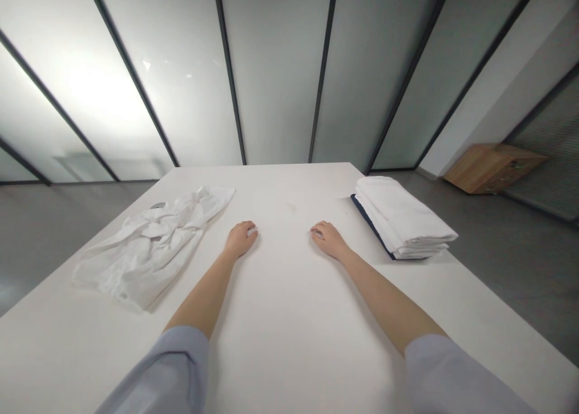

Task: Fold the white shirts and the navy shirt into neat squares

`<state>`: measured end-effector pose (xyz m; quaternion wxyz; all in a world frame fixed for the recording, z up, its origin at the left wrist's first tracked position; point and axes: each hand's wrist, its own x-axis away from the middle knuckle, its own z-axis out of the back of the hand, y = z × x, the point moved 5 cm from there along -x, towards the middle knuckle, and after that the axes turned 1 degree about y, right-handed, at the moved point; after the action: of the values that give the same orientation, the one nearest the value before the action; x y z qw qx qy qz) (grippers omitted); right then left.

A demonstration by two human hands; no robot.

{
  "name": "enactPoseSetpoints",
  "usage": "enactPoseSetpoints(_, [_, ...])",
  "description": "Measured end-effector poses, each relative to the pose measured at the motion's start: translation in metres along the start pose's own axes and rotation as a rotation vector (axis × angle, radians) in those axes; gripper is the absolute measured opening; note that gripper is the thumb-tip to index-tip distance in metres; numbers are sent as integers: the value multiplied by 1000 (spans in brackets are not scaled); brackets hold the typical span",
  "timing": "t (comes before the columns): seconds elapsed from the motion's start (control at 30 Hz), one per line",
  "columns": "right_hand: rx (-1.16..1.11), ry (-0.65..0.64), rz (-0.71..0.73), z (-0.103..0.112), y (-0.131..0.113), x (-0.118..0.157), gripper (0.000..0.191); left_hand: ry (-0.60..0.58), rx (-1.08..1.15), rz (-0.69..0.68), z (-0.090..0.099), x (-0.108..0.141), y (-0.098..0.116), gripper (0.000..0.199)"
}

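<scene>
My left hand (241,238) rests on the white table (289,317), its fingers loosely bent and a gap between thumb and fingers. Nothing is in it. Across from it, my right hand (329,239) lies on the tabletop in much the same pose, also holding nothing. To the left of my left hand, a crumpled white garment (167,233) is spread out; its exact kind is hard to tell. A neat stack of folded white cloth (398,212) sits on the right, nearer my right hand, on top of something flat and dark blue (371,226).
Frosted glass panels (275,70) with dark frames stand beyond the far table edge. On the grey floor (511,251) at the right is a wooden cabinet (491,167). The folded stack lies close to the table's right edge.
</scene>
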<state>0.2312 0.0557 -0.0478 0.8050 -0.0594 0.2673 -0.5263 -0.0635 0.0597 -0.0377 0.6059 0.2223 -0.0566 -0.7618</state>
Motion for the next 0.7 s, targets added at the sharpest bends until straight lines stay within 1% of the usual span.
enactPoseSetpoints(0.1, [-73, 27, -27, -1, 8, 0, 19, 1, -13, -15, 1, 1, 1, 29])
enactPoseSetpoints(0.23, [-105, 38, -36, -2, 9, 0, 18, 0, -36, -10, 0, 2, 3, 31])
enactPoseSetpoints(0.33, [-118, 35, -44, -1, 8, 0, 17, 6, -59, 48, 2, 4, 4, 32])
enactPoseSetpoints(0.43, [-119, 39, -44, -1, 8, 0, 17, 67, -125, 153, 11, 7, 1, 33])
enactPoseSetpoints(0.5, [-119, 38, -47, 0, 8, 0, 17, 137, -185, 224, 20, 9, -4, 34])
enactPoseSetpoints(0.57, [-123, 27, -57, 0, 8, 0, 17, 215, -253, 296, 32, 13, -14, 38])
enactPoseSetpoints(0.63, [-130, 12, -67, 0, 8, 0, 18, 288, -315, 385, 43, 17, -29, 47])
enactPoseSetpoints(0.7, [-129, 7, -67, 1, 8, 1, 19, 334, -343, 496, 51, 22, -47, 58])
